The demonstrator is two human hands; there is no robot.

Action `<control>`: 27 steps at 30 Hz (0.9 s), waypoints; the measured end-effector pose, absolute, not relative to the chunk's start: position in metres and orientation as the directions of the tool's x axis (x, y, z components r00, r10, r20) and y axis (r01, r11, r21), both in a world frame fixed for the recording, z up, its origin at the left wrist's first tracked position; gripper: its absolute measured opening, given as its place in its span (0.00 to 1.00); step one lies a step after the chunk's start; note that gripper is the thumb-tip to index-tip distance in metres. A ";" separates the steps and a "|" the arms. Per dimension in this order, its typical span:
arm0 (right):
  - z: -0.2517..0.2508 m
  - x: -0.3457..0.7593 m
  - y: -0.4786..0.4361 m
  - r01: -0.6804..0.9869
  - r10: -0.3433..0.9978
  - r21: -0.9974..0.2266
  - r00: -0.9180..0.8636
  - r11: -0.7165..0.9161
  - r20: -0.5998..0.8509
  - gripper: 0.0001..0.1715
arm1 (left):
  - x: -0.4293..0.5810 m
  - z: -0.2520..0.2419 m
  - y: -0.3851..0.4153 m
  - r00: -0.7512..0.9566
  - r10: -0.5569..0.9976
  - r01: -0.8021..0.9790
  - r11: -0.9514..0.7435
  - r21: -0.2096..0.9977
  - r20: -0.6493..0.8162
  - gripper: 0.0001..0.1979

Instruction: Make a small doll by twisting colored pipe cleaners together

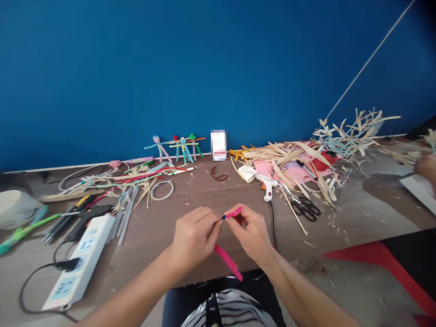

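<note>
Here you are, 2 bare hands drawn close together over the near edge of the table (pixel 204 193), working on a bright pink strip (pixel 235 212). Your left hand (pixel 191 232) has its thumb and fingertips pinched together at a small dark bit (pixel 224 217) near the end of the strip; your right hand (pixel 252 230) grips the pink piece just beyond it, thumb against curled fingers. Below your left hand, a pink length (pixel 228 262) slants down toward your lap, and whether it joins the upper piece is hidden by your fingers. Straight ahead, a string of brown beads (pixel 218 178) lies in a curve. To your right, a white glue gun (pixel 269 185) rests beside black-handled scissors (pixel 300 201), with pale strips (pixel 286 152) heaped behind. On your left, a white power strip (pixel 90 254) lies at an angle, and at the far right edge another person's hand (pixel 425 167) shows.
</note>
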State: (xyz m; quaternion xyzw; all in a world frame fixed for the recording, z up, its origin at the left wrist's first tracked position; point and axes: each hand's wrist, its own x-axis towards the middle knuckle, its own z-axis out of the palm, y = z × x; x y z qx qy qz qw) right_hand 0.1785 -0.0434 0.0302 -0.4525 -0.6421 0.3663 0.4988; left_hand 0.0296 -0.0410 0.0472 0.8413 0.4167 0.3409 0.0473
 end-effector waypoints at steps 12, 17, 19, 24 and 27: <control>0.035 0.188 -0.035 0.246 0.844 -0.808 -0.199 0.535 0.498 0.05 | 0.027 0.051 -0.038 0.439 0.740 0.596 -0.664 0.452 0.510 0.07; 0.032 0.195 -0.031 0.230 0.769 -0.737 -0.277 0.635 0.576 0.08 | 0.023 0.049 -0.038 0.500 0.655 0.596 -0.735 0.324 0.567 0.08; 0.032 0.197 -0.031 0.232 0.754 -0.722 -0.297 0.652 0.586 0.08 | 0.022 0.048 -0.038 0.519 0.644 0.593 -0.745 0.307 0.562 0.08; 0.033 0.197 -0.033 0.239 0.751 -0.717 -0.311 0.655 0.582 0.08 | 0.020 0.045 -0.040 0.553 0.627 0.593 -0.759 0.270 0.549 0.08; 0.031 0.196 -0.035 0.220 0.774 -0.750 -0.301 0.624 0.556 0.08 | 0.020 0.042 -0.041 0.583 0.587 0.599 -0.778 0.191 0.562 0.09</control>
